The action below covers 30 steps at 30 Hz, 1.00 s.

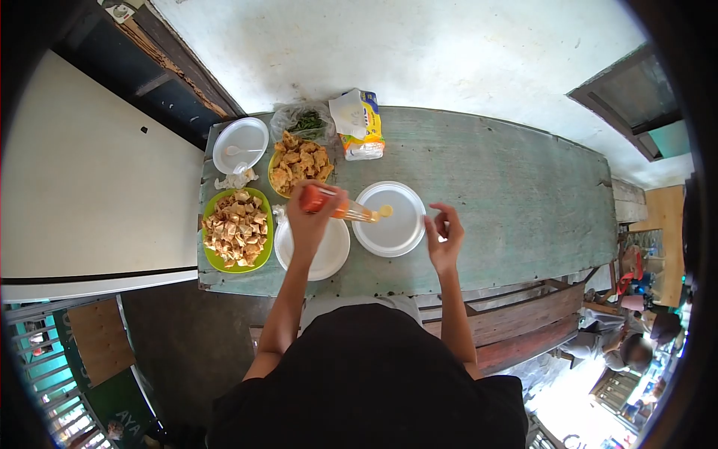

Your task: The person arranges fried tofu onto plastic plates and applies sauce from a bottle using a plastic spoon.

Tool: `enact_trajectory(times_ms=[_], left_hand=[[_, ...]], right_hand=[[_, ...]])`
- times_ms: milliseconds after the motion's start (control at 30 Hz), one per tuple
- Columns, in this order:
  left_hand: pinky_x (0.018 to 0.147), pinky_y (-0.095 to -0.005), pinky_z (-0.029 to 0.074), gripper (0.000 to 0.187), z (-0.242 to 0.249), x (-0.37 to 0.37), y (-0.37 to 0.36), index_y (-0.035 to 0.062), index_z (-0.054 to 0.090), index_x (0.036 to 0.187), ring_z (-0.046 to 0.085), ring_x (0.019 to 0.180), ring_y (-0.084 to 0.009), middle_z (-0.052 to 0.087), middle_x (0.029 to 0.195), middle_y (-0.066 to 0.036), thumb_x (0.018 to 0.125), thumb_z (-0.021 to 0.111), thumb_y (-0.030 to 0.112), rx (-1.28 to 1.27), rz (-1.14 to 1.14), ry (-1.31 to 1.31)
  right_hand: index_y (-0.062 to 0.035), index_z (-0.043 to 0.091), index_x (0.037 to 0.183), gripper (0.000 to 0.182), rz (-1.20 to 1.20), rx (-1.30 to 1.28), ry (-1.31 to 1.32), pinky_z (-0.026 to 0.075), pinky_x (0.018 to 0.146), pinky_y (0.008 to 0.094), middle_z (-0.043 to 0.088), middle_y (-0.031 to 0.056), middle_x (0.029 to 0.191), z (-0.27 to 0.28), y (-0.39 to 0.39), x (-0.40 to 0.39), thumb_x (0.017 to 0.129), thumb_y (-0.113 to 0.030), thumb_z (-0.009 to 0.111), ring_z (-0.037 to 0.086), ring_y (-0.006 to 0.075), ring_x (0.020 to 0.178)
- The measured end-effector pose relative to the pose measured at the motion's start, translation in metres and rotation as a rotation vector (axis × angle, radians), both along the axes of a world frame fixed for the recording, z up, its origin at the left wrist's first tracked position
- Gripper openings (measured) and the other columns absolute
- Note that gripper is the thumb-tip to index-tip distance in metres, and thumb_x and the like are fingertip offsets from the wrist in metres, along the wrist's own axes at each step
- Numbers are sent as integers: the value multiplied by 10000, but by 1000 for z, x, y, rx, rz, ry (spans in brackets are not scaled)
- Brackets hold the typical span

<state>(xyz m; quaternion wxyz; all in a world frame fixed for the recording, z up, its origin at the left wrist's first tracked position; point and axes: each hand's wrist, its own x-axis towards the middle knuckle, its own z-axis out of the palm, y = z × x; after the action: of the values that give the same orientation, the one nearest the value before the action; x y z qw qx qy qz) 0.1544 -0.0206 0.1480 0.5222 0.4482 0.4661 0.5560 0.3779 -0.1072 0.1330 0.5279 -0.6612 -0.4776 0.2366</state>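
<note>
Head view: left hand clasps the bottle, neck slanting rightward over the plate; right hand, fingers parted, hovers beside its right rim.

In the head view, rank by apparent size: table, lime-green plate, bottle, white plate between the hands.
1. Table
2. Lime-green plate and white plate: too alike to rank
3. Bottle: smallest, though the left hand partly covers it
</note>
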Motion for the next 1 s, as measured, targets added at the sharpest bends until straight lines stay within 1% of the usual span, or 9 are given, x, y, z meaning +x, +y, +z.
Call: enact_trajectory(times_ms=[67, 167, 267, 400, 500, 633, 700, 833, 1000], left_hand=[[680, -256, 490, 290, -1, 17, -5, 50, 556, 877, 594, 730, -105, 631, 821, -62, 701, 758, 161, 135, -98, 258], [668, -245, 474, 394, -1, 42, -16, 42, 542, 963, 591, 700, -107, 641, 862, -78, 703, 756, 246, 265, -239, 439], [668, -237, 459, 550, 10, 45, -19, 57, 447, 1166, 576, 693, -112, 635, 1005, -97, 763, 681, 349, 269, -388, 416], [698, -236, 437, 676, 5, 30, -8, 68, 206, 1361, 554, 705, -117, 582, 1168, -96, 875, 502, 433, 244, -386, 202], [708, -239, 424, 545, -5, 9, -4, 24, 272, 1320, 550, 703, -117, 619, 1083, -104, 934, 390, 391, 170, -224, 178], [645, -224, 395, 458, -19, -17, -6, 12, 354, 1253, 551, 676, -116, 658, 951, -103, 963, 299, 362, 19, -75, 264], [627, -219, 383, 444, -31, -26, -11, 16, 375, 1236, 551, 668, -115, 660, 929, -99, 965, 291, 358, -7, -79, 255], [612, -209, 372, 423, -38, -31, -20, 22, 442, 1179, 554, 668, -110, 661, 894, -92, 965, 283, 351, -134, -116, 222], [602, -215, 388, 392, -58, -33, -24, 14, 499, 1114, 560, 682, -112, 659, 873, -89, 962, 312, 324, -235, -154, 229]], right_hand=[[-117, 552, 1080, 457, 237, 36, -252, 451, 558, 311, 553, 59, 802, 30, 11, -20, 683, -236, 743, 553, 215, 626], [-117, 568, 1058, 503, 366, -4, -407, 477, 591, 328, 598, 79, 865, 24, 20, -42, 624, -273, 768, 604, 277, 707], [-107, 620, 947, 390, 332, 42, -300, 480, 585, 320, 629, 76, 800, -15, 33, -32, 616, -248, 769, 610, 266, 670], [-56, 606, 729, 222, 123, 168, -177, 476, 543, 256, 614, 58, 656, 39, 45, -2, 624, -140, 782, 580, 128, 556], [1, 553, 904, 277, 15, 516, -125, 490, 571, 261, 597, 57, 775, 138, 24, 9, 709, -108, 715, 579, 120, 641], [-17, 536, 979, 332, -48, 895, -2, 513, 668, 282, 597, 95, 899, 154, 12, 20, 738, -162, 712, 590, 172, 750], [-16, 552, 944, 283, -120, 852, -174, 497, 619, 254, 596, 84, 883, 117, 24, 11, 731, -116, 708, 585, 146, 752], [-7, 590, 766, 122, 5, 252, 29, 447, 534, 204, 588, 21, 692, 13, 50, -5, 735, -51, 699, 545, 63, 637], [4, 583, 725, 136, -107, 128, 47, 438, 534, 200, 575, 8, 635, -72, 64, -8, 751, -67, 696, 511, 53, 582]])
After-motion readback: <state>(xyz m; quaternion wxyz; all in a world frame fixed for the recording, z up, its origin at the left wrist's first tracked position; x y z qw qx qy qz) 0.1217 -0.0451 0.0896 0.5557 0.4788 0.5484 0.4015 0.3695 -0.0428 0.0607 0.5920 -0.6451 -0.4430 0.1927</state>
